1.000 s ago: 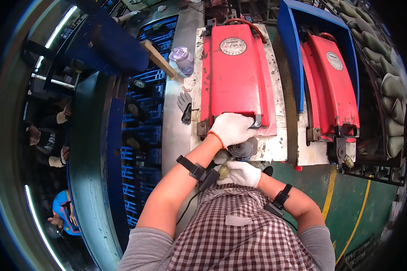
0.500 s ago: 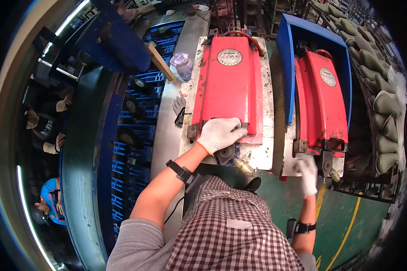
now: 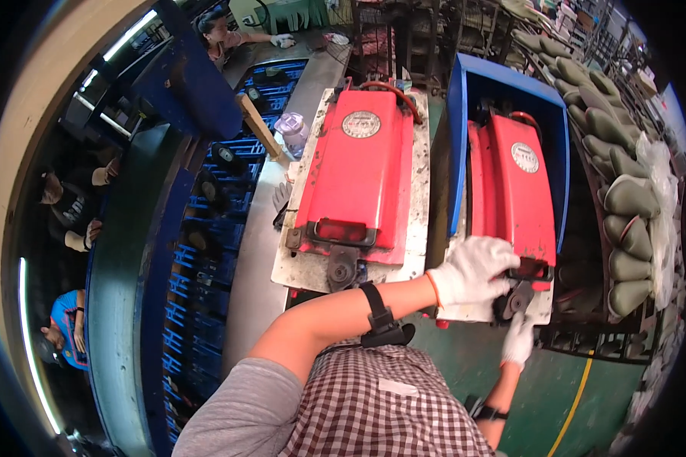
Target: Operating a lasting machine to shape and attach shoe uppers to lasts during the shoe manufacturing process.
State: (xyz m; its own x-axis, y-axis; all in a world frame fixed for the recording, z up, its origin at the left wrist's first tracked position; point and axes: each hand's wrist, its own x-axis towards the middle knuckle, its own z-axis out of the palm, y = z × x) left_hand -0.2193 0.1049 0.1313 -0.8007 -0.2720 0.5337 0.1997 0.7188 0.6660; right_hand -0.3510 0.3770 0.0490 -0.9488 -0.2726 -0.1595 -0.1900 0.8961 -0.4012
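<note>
White-gloved left hand (image 3: 469, 273), thumb and fingers apart, beside glossy red cover (image 3: 524, 206); right hand (image 3: 517, 343), grip unclear, under dark rounded plate (image 3: 517, 302)

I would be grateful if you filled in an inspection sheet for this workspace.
Surface: pale board under the left red machine, dark-speckled.
Job's things: right red machine, within a blue housing; dark round bracket at its front.
Clutter: lavender bottle and grey glove on the metal bench.
Hands: white-gloved; left hand by the right machine's handle, right hand at the bracket; grip unclear.
Cables: red hose behind the left machine.
Surroundings: olive-grey moulded pieces racked right; co-worker in blue far left.
</note>
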